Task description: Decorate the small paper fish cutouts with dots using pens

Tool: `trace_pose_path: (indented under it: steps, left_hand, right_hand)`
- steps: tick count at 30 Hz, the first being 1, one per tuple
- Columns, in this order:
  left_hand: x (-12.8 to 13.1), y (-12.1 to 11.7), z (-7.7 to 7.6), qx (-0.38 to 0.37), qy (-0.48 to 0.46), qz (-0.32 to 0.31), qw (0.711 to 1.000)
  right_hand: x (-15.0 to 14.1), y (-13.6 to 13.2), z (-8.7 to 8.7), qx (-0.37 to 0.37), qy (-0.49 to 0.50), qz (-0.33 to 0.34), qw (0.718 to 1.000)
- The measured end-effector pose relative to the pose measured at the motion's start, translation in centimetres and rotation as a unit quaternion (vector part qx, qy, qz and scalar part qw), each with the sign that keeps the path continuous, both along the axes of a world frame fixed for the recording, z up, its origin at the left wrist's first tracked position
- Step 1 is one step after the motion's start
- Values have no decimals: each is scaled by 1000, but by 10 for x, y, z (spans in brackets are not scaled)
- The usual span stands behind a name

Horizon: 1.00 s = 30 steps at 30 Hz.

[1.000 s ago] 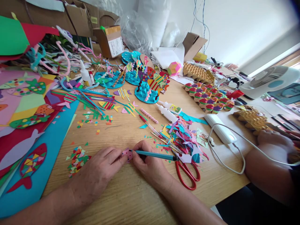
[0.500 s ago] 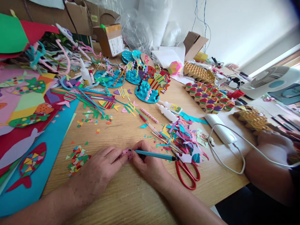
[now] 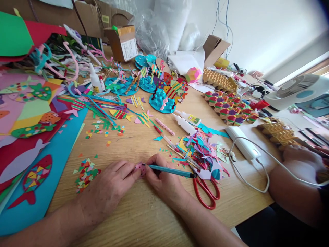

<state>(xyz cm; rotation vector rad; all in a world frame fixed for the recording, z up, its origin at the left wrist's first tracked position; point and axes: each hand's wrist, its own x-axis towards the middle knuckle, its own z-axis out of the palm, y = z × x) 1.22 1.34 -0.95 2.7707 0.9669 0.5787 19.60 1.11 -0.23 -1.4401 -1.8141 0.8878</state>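
Between my hands is a small pink paper piece (image 3: 140, 168) with dark dots, partly hidden by fingers. My left hand (image 3: 113, 183) pinches its left side against the table. My right hand (image 3: 164, 181) is closed round a teal marker pen (image 3: 171, 170), its tip at the pink piece's right edge and its back end pointing right. Just right of that hand lie red-handled scissors (image 3: 205, 193), their blades under paper scraps. Left of my left hand is a pile of small coloured paper triangles (image 3: 87, 173).
Paper scraps (image 3: 197, 147), glue bottles (image 3: 184, 124) and a white power bank (image 3: 243, 142) with a cable lie to the right. Blue decorated discs (image 3: 161, 103) stand farther back. Coloured sheets with paper fish (image 3: 38, 171) cover the left. Another person's arm (image 3: 295, 175) rests at the far right.
The whole view has shifted very slightly. Both hands keep their hold, with the marker tip still at the pink paper piece.
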Motion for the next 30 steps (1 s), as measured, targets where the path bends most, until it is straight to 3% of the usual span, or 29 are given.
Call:
trace_pose_path:
  steps: [30]
  left_hand:
    - [2, 1, 7, 37, 21, -10, 999]
  right_hand:
    - [0, 0, -3, 25, -3, 1, 1000]
